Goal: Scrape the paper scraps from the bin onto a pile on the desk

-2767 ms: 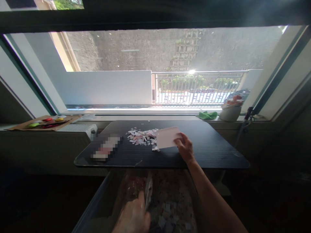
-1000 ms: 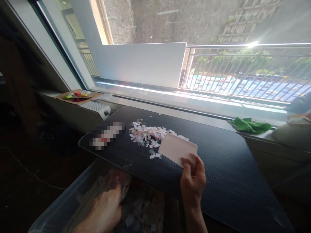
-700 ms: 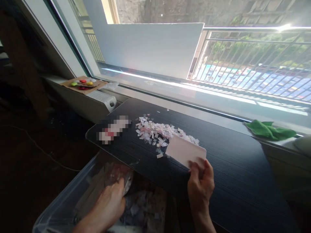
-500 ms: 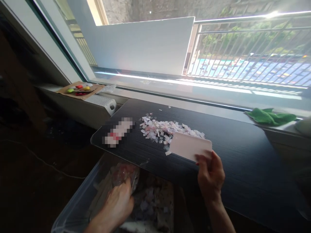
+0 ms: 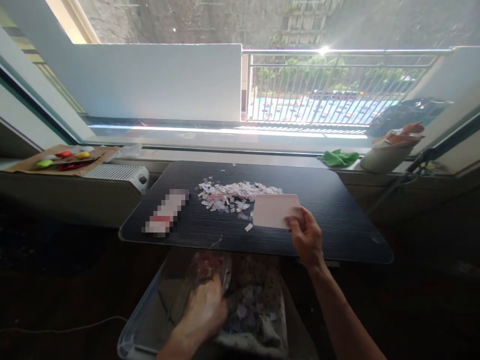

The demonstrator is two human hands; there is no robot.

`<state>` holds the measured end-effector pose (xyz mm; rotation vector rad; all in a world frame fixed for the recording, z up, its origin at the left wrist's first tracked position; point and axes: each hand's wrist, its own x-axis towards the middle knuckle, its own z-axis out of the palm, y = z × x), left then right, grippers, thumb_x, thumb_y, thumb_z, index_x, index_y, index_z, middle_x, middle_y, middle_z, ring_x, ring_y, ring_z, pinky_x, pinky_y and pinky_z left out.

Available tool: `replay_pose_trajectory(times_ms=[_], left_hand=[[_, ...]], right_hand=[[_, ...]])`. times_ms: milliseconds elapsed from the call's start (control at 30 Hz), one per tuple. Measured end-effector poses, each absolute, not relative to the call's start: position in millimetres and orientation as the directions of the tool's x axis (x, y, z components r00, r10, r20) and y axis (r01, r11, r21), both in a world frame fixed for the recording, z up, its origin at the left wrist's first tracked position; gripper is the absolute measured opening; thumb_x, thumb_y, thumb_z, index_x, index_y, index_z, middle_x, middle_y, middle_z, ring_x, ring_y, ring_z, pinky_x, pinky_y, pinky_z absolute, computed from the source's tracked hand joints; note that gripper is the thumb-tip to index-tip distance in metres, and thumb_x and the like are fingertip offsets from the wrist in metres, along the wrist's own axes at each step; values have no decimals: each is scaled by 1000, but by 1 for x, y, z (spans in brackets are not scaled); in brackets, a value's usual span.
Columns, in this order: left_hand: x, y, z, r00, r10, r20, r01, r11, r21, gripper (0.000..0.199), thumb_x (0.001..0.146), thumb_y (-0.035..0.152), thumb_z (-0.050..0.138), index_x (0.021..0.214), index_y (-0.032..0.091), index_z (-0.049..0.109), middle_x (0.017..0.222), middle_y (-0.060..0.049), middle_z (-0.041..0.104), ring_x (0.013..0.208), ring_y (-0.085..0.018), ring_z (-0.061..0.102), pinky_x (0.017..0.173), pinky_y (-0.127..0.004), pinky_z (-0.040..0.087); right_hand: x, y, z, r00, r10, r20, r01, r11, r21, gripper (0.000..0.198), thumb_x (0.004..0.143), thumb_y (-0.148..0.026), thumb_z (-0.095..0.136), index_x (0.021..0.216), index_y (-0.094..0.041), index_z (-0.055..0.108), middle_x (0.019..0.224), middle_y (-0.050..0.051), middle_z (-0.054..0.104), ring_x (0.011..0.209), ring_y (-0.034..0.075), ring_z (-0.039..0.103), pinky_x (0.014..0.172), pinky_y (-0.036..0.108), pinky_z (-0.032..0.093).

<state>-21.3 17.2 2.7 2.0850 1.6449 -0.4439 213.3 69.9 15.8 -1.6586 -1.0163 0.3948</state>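
My right hand (image 5: 308, 237) is closed on the edge of a thin, pale pinkish rectangular card (image 5: 275, 210). The card is tilted above the black tabletop (image 5: 333, 200), at the right end of a heap of small pale paper-like scraps (image 5: 234, 192). Lower down, below the table's front edge, my left hand (image 5: 206, 302) grips a clear plastic container (image 5: 208, 265) with something reddish showing in it. Its exact shape is blurred in the shade. This hand is over a translucent plastic bin (image 5: 140, 310), in which more pale scraps (image 5: 247, 310) lie.
A blurred-out pale and red item (image 5: 165, 215) lies on the table's left. Beyond the left corner stands a white heater-like unit (image 5: 120, 175) near cardboard (image 5: 26, 162) with coloured objects. A green cloth (image 5: 339, 158) and a whitish bucket (image 5: 388, 152) sit by the window.
The view has swung to the right, so the table and window appear further left and more level. Both hands keep hold of the card and the clear container.
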Motion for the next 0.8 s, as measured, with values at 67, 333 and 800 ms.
replay_pose_trajectory(times_ms=[67,333,800], left_hand=[[-19,17,5,224,839,-496,974,-178,139,28,71,17,36,97,13,45,85,-12,62,82,-25,59,69,-34,41],[-25,18,6,151,843,-517,988,-116,99,24,70,19,36,92,16,46,82,-12,63,81,-27,60,68,-36,42],[-30,21,4,177,827,-533,981,-107,160,23,71,18,35,91,16,46,84,-11,62,83,-25,59,69,-33,40]], right_hand=[[214,73,18,509,827,238,434,-8,-901,40,72,-35,47,106,-15,53,88,7,61,70,17,55,66,32,45],[222,67,29,499,839,217,481,-59,-875,38,71,-32,46,103,-14,54,85,7,61,71,17,53,66,31,44],[219,58,16,398,916,42,301,-87,-950,34,71,-33,50,100,-16,54,83,4,61,68,16,54,58,26,46]])
